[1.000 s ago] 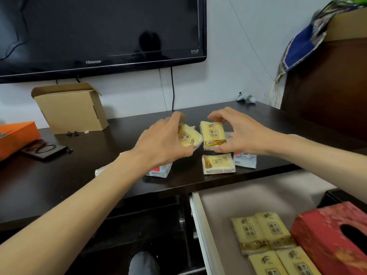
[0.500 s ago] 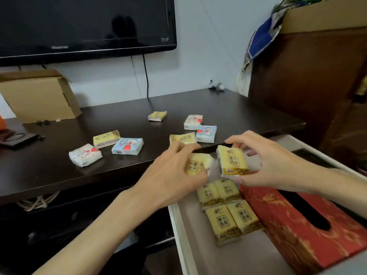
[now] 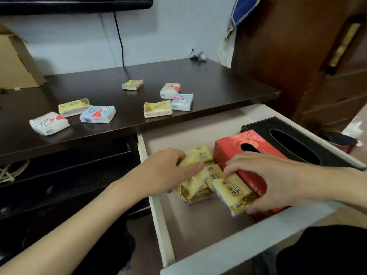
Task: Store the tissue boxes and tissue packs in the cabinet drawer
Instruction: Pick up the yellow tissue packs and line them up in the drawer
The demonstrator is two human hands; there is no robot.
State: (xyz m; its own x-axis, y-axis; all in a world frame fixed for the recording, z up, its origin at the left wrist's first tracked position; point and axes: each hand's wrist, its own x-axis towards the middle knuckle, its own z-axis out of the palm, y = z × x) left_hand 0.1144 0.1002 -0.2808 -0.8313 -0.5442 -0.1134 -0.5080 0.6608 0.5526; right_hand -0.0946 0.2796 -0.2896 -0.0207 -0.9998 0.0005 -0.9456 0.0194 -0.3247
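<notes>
The white drawer [image 3: 162,225] stands pulled out below the dark cabinet top [image 3: 218,86]. In it lie a red tissue box [image 3: 234,147], a black tissue box [image 3: 294,135] and several yellow tissue packs [image 3: 201,154]. My left hand [image 3: 164,171] holds a yellow pack [image 3: 191,185] low over those packs. My right hand [image 3: 268,179] pinches another yellow pack [image 3: 232,192] beside the red box. On the cabinet top lie several more packs: yellow ones [image 3: 157,109] [image 3: 73,107] [image 3: 132,84], blue ones [image 3: 97,114] [image 3: 182,101] and white ones [image 3: 49,122] [image 3: 170,90].
A cardboard box [image 3: 17,62] stands at the back left under the television [image 3: 75,4]. A cable [image 3: 119,40] hangs down the wall. A brown wooden cabinet [image 3: 297,56] rises at the right. Dark open shelves [image 3: 69,175] sit left of the drawer.
Both hands carried one yellow pack each from the cabinet top down into the drawer. My view dropped and turned right, showing the black tissue box.
</notes>
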